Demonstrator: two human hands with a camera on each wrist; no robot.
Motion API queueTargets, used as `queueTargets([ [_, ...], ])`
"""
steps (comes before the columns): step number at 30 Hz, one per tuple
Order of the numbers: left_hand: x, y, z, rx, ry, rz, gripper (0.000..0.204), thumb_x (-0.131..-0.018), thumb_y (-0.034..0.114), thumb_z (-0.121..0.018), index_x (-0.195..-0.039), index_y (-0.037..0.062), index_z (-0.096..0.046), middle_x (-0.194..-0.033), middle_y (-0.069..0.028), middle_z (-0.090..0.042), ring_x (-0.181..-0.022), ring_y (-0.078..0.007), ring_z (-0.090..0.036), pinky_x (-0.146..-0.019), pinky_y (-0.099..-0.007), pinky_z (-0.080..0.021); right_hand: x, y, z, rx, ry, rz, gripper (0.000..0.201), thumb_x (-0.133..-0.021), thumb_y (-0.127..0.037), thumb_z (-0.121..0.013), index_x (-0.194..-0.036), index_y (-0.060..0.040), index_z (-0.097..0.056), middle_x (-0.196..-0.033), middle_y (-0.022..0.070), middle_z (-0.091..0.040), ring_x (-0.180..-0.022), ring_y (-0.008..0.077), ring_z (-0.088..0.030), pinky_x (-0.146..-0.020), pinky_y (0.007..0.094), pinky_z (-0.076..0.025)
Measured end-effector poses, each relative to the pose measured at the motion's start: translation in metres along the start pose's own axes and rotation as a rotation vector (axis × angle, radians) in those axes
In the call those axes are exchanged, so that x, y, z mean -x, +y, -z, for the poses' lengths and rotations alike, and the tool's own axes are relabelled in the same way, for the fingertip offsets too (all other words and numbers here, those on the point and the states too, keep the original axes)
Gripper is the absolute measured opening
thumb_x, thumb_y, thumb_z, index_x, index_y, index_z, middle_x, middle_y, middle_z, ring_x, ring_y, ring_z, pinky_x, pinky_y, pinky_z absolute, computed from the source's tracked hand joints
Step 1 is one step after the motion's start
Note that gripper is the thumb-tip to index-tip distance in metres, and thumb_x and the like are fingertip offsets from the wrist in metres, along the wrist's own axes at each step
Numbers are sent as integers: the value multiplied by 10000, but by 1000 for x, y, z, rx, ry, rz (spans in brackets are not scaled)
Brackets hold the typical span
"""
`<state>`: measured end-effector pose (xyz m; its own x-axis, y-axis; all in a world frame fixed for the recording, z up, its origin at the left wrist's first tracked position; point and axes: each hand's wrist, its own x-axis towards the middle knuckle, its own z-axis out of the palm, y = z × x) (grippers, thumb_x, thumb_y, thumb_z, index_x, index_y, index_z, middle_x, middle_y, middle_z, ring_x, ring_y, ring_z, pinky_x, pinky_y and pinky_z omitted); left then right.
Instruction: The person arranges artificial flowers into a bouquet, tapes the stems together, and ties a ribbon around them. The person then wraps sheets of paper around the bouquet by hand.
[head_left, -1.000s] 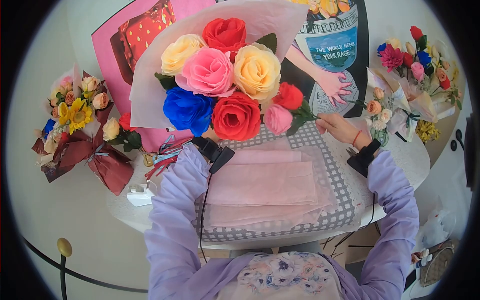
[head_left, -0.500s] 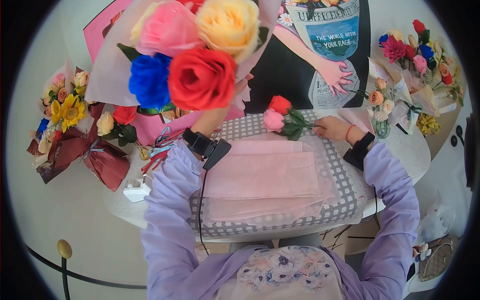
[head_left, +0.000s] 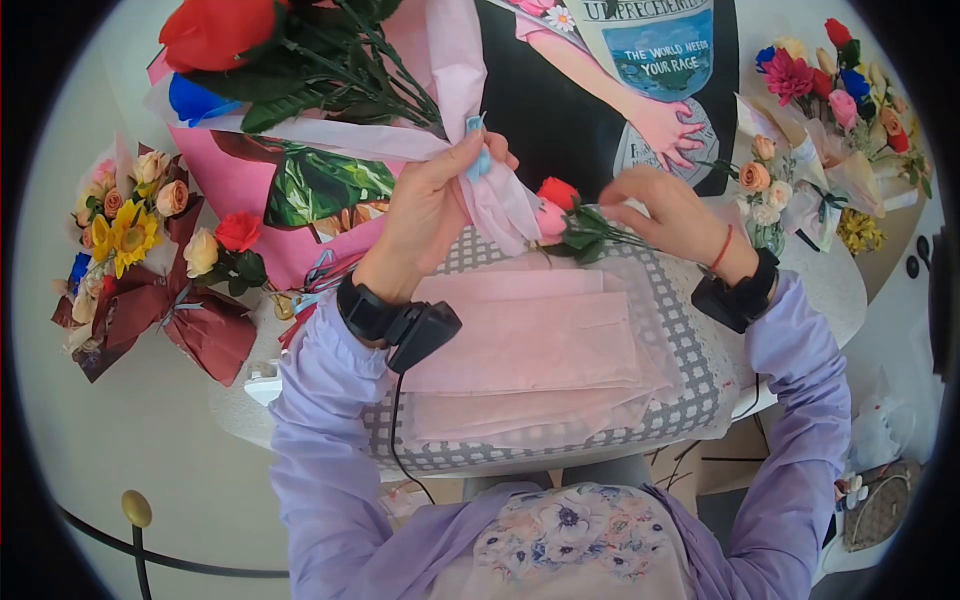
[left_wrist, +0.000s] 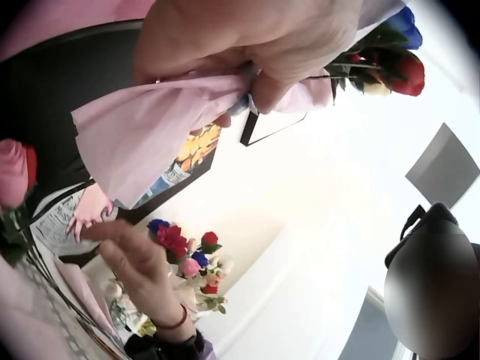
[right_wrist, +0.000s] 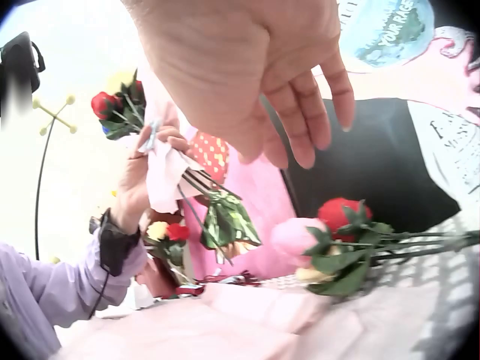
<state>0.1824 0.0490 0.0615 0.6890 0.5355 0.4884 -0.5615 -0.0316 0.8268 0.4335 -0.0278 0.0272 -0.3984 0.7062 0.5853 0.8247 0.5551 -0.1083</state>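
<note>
My left hand [head_left: 425,205] grips the neck of a wrapped bouquet, its fingers round the pale pink paper [left_wrist: 150,124] where a light blue ribbon [head_left: 478,145] is tied. The bouquet tilts to the upper left, with a red rose [head_left: 222,32] and a blue rose [head_left: 198,98] showing. Loose on the tabletop lie a red rose [right_wrist: 343,216] and a pink rose [right_wrist: 296,238] with green leaves and long stems. Over those stems hovers my right hand [head_left: 668,205], fingers relaxed and holding nothing.
Folded pale pink paper sheets [head_left: 530,340] lie on the grey checked cloth [head_left: 690,390] in front of me. A bouquet in dark red paper [head_left: 210,335] stands at the left, more flowers [head_left: 785,105] at the right. Behind are a pink poster [head_left: 320,245] and a black one [head_left: 545,120].
My left hand has raised and tipped the bouquet, turning its blooms to the upper left and its wrapped neck towards me. My right hand has let go of the loose rose stems, now on the table.
</note>
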Motion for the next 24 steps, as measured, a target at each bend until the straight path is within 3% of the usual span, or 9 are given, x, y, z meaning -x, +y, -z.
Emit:
queueTargets([
  [4,10,-9,-16,66,-6,55,223,-838,111,-486,-1040,32,-436,-902,-88,-470,-951,-241,-480,-906,-364,-367,-13,-42,1,-184,253,74,146,-806,-177,-568,-846,-37,-582,-742,76,-562,-663,235,-554,-582,306,-435],
  [6,14,-14,-21,197,-14,119,282,-784,63,-495,-1054,24,-423,-899,-97,-466,-942,-241,-473,-898,-369,-368,-15,-57,-2,-301,302,19,138,-805,-160,-570,-861,-34,-579,-737,72,-562,-633,198,-555,-553,283,-428],
  [11,23,-26,-29,188,7,184,283,-795,98,-480,-1061,19,-428,-890,-94,-471,-933,-241,-480,-892,-377,-372,-31,-61,-6,-491,381,-67,138,-809,-111,-570,-903,-10,-563,-713,55,-570,-569,93,-560,-500,225,-417],
  [13,27,-33,-32,205,8,201,279,-804,119,-469,-1061,17,-434,-891,-96,-483,-930,-243,-486,-891,-379,-373,-36,-57,-11,-895,213,-137,157,-833,-127,-565,-885,20,-551,-691,54,-576,-561,89,-572,-481,227,-436],
  [16,35,-41,-37,255,59,242,264,-868,198,-415,-1063,24,-453,-896,-101,-516,-919,-242,-502,-887,-385,-378,-37,-58,-14,-1095,82,-174,160,-852,-126,-557,-847,34,-545,-678,69,-586,-537,101,-572,-443,231,-446],
  [18,40,-45,-37,360,37,228,318,-926,289,-347,-1069,32,-466,-905,-96,-538,-906,-242,-515,-870,-385,-391,-35,-59,-16,-1141,34,-203,159,-851,-122,-561,-830,34,-542,-676,72,-584,-536,102,-570,-432,232,-448],
  [24,56,-56,-38,383,124,245,375,-941,384,-318,-1052,62,-474,-894,-78,-535,-887,-236,-520,-829,-371,-420,-32,-70,-18,-1083,-60,-222,135,-845,-91,-562,-800,34,-537,-666,60,-569,-518,101,-551,-420,229,-447],
])
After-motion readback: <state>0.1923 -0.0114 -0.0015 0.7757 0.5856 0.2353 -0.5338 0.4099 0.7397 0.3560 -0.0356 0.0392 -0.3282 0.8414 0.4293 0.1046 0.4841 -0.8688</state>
